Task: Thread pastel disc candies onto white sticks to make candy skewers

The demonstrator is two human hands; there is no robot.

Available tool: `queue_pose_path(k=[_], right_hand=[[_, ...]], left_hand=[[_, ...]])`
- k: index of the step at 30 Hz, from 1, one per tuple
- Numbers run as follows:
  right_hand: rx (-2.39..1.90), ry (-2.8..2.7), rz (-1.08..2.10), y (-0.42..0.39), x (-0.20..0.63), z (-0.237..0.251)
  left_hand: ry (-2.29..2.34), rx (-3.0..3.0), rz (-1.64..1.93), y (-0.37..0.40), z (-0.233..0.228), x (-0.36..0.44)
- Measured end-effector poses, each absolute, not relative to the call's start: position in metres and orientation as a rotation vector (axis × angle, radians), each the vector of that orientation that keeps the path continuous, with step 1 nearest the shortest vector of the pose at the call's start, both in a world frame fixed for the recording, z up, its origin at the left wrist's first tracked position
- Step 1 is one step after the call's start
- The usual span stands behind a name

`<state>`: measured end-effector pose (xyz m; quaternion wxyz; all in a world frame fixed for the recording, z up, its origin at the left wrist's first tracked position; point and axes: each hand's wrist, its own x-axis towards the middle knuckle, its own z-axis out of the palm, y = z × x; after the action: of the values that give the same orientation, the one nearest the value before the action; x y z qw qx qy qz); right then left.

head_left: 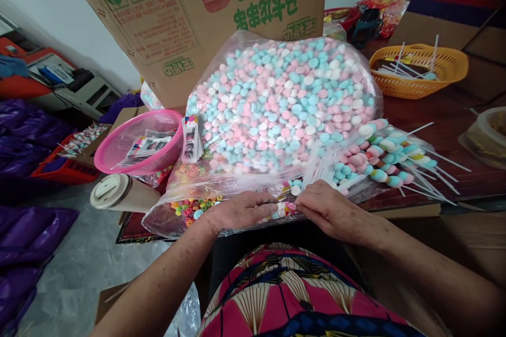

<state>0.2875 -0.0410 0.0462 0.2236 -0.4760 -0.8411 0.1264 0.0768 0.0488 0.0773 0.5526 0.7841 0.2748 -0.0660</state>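
My left hand [241,211] and my right hand [328,208] meet at the near table edge, both pinching a small candy piece on a stick [285,207] between the fingertips. Just beyond them lie loose white sticks [322,166] and a large clear bag of pink, blue and white candies [280,100]. To the right rests a pile of finished candy skewers [389,160]. A smaller bag of colourful ring candies [193,205] lies under my left hand.
A pink basket [138,142] with printed packets stands at left, a paper cup [114,192] on its side below it. An orange basket [419,68] with sticks sits at back right. A big cardboard box [197,16] stands behind. Purple bags lie on the floor at left.
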Motion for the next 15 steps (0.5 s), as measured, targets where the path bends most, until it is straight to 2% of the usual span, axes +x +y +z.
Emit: queue_pose_path(k=[3,11,13,15], right_hand=[[-1.283,-2.324,0.289,-0.040,0.276,0.044],[-1.307,-2.115,0.589,-0.033,0.231,0.018],[-1.357,-1.880,0.664,-0.029,0.229,0.021],[-1.372,-1.558,0.893,-0.027,0.226,0.024]], left_hand=[[0.790,1.631,-0.207,0.040,0.066,0.069],[0.931,1.619,0.291,0.006,0.022,0.050],[0.995,1.504,0.385,0.004,0.021,0.043],[1.078,1.493,0.477,0.002,0.022,0.037]])
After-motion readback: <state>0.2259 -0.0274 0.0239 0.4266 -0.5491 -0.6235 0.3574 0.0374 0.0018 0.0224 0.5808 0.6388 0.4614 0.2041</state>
